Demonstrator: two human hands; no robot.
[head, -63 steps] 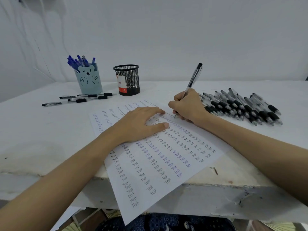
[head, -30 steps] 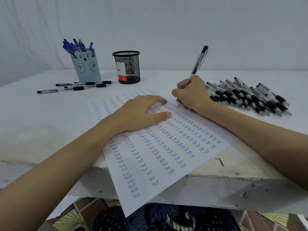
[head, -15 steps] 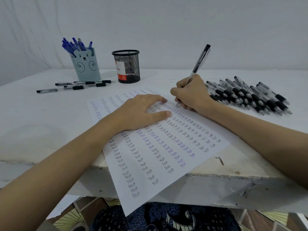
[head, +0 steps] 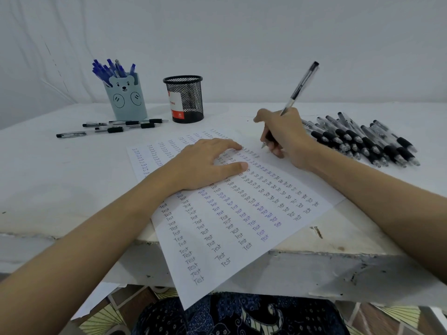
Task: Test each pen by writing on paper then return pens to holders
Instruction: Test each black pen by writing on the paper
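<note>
Gripping the black pen (head: 299, 90) right of centre, the right hand (head: 285, 136) needed light strokes while the flat left hand (head: 205, 163) steadied the paper (head: 242, 226) mid-frame.

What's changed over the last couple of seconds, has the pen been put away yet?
No. The right hand still grips the black pen, tip at the paper, only creeping along the top of a column as it writes. The left hand stays flat on the sheet. The pile of black pens, both holders and the loose pens beside them haven't moved.
</note>
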